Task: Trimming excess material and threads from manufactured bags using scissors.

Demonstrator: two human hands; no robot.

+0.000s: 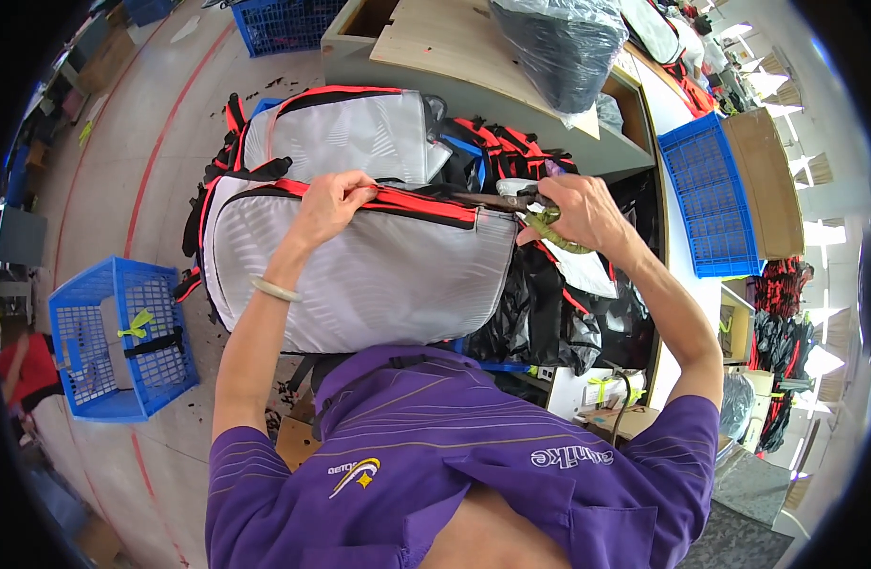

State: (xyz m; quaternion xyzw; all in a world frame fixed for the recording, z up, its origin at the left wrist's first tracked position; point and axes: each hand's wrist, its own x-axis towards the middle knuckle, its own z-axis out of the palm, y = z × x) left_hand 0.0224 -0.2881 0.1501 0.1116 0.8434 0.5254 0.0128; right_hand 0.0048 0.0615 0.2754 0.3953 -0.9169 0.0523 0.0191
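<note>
A grey-and-black bag [360, 270] with red trim lies across the work surface before me, its pale patterned panel facing up. My left hand [339, 204] is closed in a pinch on the red trim [416, 202] along the bag's far edge. At that edge's right end, my right hand [578, 213] grips a pair of scissors [545, 226] with green-wrapped handles. Their dark blades point left, close along the trim; whether they touch it I cannot tell. Behind it lies a second, similar bag [341, 137].
Black and red straps [511, 147] and black bag parts [530, 303] lie at the right. Blue crates stand on the left floor [122, 341] and at the right [709, 199]. A wooden board [445, 43] and a plastic-wrapped bundle [559, 52] sit at the far side.
</note>
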